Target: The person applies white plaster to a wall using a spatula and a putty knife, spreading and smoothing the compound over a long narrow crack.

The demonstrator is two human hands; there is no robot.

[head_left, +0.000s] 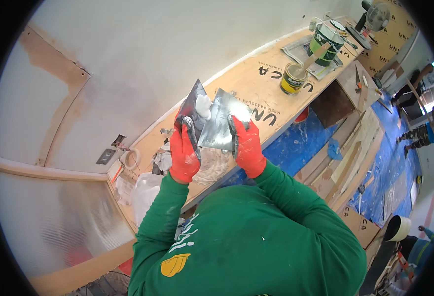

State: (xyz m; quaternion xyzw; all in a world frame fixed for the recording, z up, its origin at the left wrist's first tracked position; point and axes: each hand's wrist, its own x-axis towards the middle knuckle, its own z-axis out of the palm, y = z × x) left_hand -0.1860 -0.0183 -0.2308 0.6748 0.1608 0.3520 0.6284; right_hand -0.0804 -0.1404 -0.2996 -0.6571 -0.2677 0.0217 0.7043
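My left hand [183, 157], in a red glove with a dark palm, grips a dark flat putty blade [192, 98] held upright. A lump of white putty [203, 106] sticks to that blade. My right hand [249, 150], gloved the same way, is closed on the edge of a wide, shiny metal putty blade [219, 127]. The two blades are side by side at chest height, their near edges overlapping in view; whether they touch I cannot tell. Both are over a wood-coloured bench top [246, 81]. Below them, smeared white putty [212, 167] lies on the bench.
Farther along the bench stand a yellow can [292, 86] and a green bucket [323, 42], with a fan [377, 17] beyond. A white plastic bag [145, 195] lies beside my left forearm. Boards [355, 153] and blue sheeting [296, 148] are to the right. Another person [419, 251] is at the right rim.
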